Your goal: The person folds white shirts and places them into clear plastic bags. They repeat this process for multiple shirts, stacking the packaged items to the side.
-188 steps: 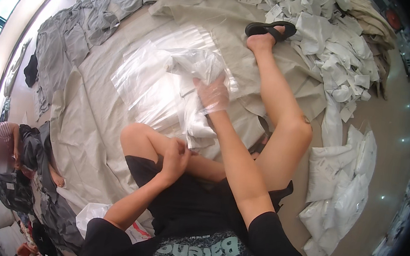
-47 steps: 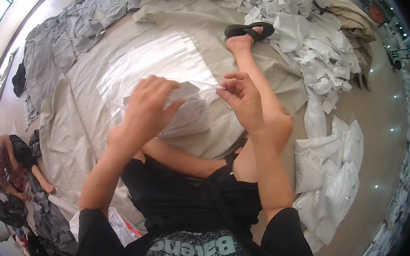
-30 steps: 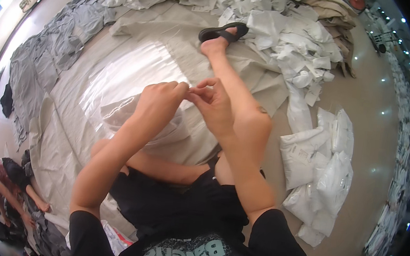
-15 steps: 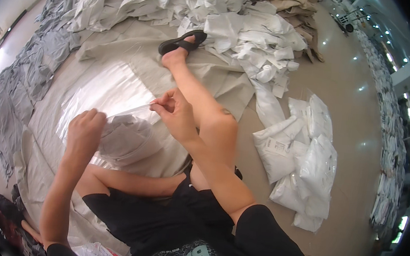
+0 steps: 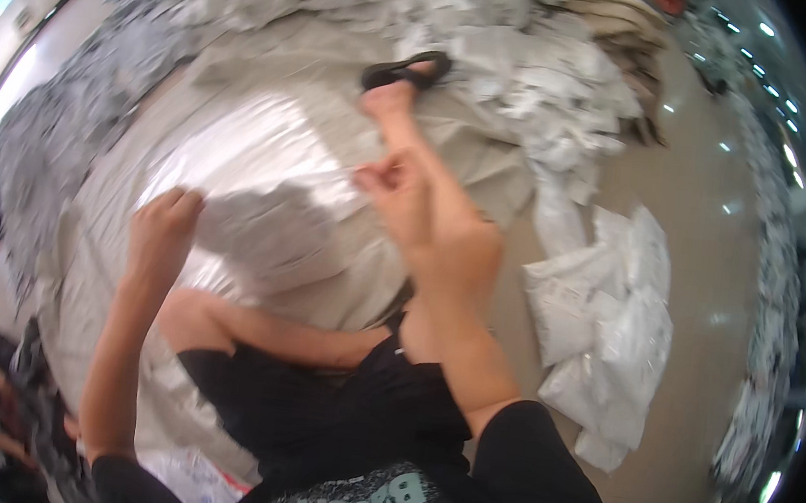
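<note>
The smooth tan floor (image 5: 704,381) carries 1 broad, creased beige cloth (image 5: 96,229). Shiny clear plastic (image 5: 248,132) lies flat on the cloth. Grey garments (image 5: 56,141) heap along its left, white garments (image 5: 548,85) beyond; filled white packages (image 5: 600,341) rest on bare floor rightward.

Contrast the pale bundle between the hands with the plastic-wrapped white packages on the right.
The pale bundle looks greyish and dull; the white packages look brighter and glossier. The bundle is one mass over beige cloth; the packages form a heap on the floor. Both look pale and soft.
</note>
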`<state>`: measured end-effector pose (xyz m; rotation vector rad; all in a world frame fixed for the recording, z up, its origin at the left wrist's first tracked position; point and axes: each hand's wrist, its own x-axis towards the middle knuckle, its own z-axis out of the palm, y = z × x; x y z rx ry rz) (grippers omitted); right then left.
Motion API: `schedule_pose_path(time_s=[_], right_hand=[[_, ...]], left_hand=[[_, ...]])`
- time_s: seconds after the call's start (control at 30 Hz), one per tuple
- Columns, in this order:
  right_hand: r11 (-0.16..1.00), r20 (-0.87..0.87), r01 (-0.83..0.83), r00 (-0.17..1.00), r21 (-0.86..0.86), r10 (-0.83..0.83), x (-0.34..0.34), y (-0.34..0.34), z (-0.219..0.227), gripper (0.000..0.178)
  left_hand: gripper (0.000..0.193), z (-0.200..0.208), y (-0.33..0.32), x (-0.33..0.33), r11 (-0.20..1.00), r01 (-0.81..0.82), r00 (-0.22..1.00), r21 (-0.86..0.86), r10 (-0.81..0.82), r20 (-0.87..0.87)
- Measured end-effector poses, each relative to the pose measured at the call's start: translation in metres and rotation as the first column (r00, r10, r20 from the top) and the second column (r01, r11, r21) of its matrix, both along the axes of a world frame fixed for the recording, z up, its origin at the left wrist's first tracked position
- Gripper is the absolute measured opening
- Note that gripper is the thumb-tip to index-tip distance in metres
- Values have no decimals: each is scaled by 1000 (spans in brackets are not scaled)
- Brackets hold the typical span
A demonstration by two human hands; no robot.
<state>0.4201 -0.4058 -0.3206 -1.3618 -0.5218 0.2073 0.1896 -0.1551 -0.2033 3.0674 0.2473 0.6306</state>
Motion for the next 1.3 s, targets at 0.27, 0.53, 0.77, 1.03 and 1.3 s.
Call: schedule_pose_path(time_s=[0.27, 0.53, 0.77, 1.03, 1.3], right_hand=[[946, -23, -250, 965, 205, 260, 23, 14, 94, 27], [557, 61, -379, 786, -740, 616, 15, -32, 52, 38], [464, 496, 250, 677, -850, 544, -34, 128, -99, 81], [451, 497, 273, 699, -850, 515, -39, 130, -166, 92], [628, 393, 62, 826, -776, 404, -4, 130, -174, 79]], left_hand=[[5, 53, 8, -8, 992, 33, 980, 122, -56, 191], [12, -88, -38, -61, 736, -104, 826, -669, -311, -471], [95, -281, 40, 46, 178, -551, 786, -815, 437, -436], [88, -298, 19, 58, 287, -679, 699, -676, 536, -474], [46, -284, 38, 82, -243, -417, 783, -876, 394, -482]])
